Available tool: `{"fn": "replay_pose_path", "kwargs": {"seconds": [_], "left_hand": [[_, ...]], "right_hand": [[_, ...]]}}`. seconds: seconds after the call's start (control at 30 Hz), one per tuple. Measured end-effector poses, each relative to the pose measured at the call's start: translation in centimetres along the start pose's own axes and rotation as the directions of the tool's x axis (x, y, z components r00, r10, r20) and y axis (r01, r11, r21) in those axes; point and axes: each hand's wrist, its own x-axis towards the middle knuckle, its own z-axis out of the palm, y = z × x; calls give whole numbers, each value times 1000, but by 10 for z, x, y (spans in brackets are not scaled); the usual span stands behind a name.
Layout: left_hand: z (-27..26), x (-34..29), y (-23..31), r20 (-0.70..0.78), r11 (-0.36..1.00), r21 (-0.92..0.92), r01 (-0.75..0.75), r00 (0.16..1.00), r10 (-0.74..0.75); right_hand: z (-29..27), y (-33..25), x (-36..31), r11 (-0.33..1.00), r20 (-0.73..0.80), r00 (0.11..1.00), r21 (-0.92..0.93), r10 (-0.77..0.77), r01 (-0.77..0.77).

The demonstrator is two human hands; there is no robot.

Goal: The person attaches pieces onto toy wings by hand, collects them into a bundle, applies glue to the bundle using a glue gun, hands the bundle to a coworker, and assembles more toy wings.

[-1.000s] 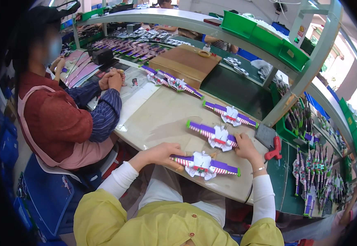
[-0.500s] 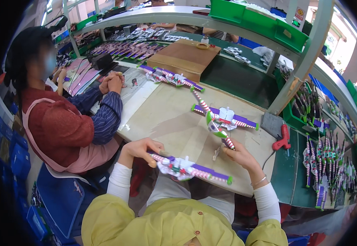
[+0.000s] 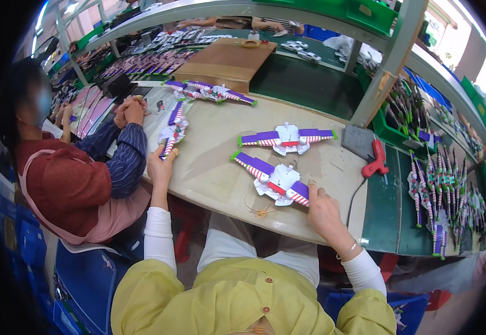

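My left hand [image 3: 161, 167] is closed on the near tip of a toy wing piece [image 3: 174, 132], purple with red-and-white stripes. That piece stands lengthwise at the table's left side, close to the co-worker. My right hand [image 3: 325, 211] grips the right tip of a second winged toy part [image 3: 277, 183], purple and striped with a white middle and a green far tip. Just beyond it lies a similar winged part [image 3: 287, 137] on the pale tabletop [image 3: 209, 167]. More winged parts [image 3: 215, 94] rest farther back, near the far end of my left piece.
At the right lie a red glue gun [image 3: 375, 158] with a cable and a grey block [image 3: 358, 140]. A brown cardboard box [image 3: 226, 58] stands at the back, below a shelf. Many winged parts [image 3: 441, 190] cover the right bench. A co-worker sits left, hands [image 3: 132, 111] clasped.
My left hand has carried its wing piece forward and left onto the table. My right hand has lowered its part, turned white side up, in front of the similar one. The view has shifted.
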Motion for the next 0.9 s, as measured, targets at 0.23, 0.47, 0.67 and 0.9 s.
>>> {"fn": "replay_pose_path", "kwargs": {"seconds": [0.23, 0.47, 0.67, 0.9], "left_hand": [[5, -71, 95, -45, 838, -191, -512, 857, 514], [-5, -183, 158, 109, 469, -620, -629, 523, 845], [16, -168, 156, 631, 445, -767, 463, 670, 391], [-15, -170, 164, 383, 546, -824, -150, 564, 732]], "right_hand": [[15, 1, -4, 988, 14, 990, -74, 139, -138], [27, -17, -3, 992, -130, 992, -129, -8, -9], [20, 0, -2, 980, -96, 979, -107, -177, 167], [-20, -24, 7, 903, -197, 895, 81, -401, 422]]}}
